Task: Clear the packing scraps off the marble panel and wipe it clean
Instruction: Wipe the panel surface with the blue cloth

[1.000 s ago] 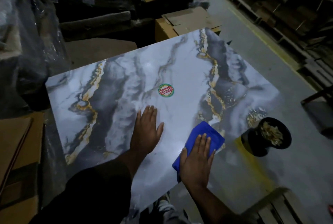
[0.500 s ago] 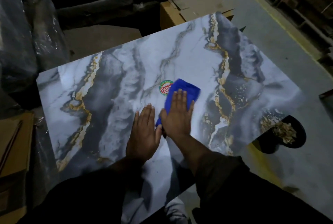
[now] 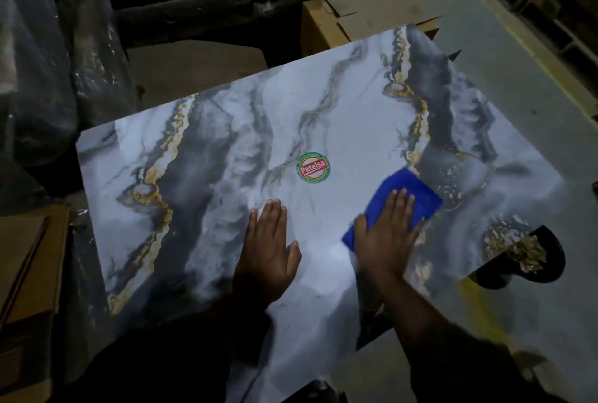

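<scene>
The right hand [image 3: 386, 234] lies flat over the blue cloth [image 3: 417, 190], hiding the cloth's middle; only its far corner and a strip by the thumb show. The left hand [image 3: 268, 247] covers a patch of the marble panel [image 3: 226, 176], and both forearms hide its near edge, which the bottom of the picture also cuts off. The panel's right corner overlaps a black tub [image 3: 550, 260], so part of the tub's rim is hidden and the pale bits inside are too dim to make out. The small ring of print on the round sticker [image 3: 313, 167] is unreadable. The plastic-wrapped stacks [image 3: 48, 62] at left are too dark to identify.
</scene>
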`<state>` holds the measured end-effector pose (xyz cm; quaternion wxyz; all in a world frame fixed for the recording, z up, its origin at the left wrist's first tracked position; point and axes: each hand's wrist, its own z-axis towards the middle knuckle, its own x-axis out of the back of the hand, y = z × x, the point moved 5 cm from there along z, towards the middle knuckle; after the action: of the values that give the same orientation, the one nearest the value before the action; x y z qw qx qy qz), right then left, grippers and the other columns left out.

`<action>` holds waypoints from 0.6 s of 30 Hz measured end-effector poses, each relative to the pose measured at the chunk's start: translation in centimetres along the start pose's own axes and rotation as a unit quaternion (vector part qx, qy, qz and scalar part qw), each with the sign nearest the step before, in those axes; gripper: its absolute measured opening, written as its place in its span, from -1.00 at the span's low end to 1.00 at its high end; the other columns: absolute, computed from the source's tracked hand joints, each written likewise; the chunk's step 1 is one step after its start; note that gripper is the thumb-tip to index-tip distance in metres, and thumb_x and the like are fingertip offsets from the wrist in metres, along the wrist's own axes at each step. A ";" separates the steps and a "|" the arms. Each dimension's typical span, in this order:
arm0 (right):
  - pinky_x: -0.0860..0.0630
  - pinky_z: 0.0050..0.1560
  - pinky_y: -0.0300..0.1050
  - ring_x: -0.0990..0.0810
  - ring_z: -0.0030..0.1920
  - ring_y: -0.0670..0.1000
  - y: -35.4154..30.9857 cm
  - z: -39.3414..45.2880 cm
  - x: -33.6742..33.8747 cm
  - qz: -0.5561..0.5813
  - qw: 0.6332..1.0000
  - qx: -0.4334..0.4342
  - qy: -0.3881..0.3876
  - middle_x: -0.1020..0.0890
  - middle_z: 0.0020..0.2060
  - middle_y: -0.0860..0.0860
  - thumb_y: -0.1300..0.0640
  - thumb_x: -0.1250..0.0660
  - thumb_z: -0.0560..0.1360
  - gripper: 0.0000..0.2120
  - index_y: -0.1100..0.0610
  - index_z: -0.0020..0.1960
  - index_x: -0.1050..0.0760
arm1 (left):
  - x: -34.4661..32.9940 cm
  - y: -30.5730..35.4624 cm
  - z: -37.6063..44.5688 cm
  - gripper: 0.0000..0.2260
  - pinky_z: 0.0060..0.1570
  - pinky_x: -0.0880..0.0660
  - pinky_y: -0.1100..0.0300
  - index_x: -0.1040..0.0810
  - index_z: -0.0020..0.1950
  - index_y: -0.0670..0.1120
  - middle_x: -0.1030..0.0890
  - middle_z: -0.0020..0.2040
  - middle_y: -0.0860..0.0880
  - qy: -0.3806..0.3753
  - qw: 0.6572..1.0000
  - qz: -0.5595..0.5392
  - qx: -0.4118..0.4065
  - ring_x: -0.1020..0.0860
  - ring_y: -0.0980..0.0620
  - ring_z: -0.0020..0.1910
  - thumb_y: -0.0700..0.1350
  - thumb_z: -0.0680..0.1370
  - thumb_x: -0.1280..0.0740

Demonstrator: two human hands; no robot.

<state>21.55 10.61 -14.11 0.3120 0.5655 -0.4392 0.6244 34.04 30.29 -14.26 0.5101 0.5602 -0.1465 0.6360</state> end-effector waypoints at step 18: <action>0.15 0.61 0.02 -0.04 0.64 0.02 -1.2 -9.6 0.6 0.012 0.858 0.502 -0.105 -0.07 0.64 -0.03 -0.07 -0.27 0.52 -0.24 0.03 0.65 -0.08 | 1.4 0.1 -0.3 -0.43 0.50 -0.23 -0.31 -0.27 0.53 -0.39 -0.26 0.58 -0.31 0.050 0.995 -0.077 0.037 -0.21 -0.24 0.60 -0.11 0.59 -0.20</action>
<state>18.34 19.71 -13.07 -0.0698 0.7026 -0.1033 0.7006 34.03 31.14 -13.16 0.5435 0.5558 -0.0538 0.6267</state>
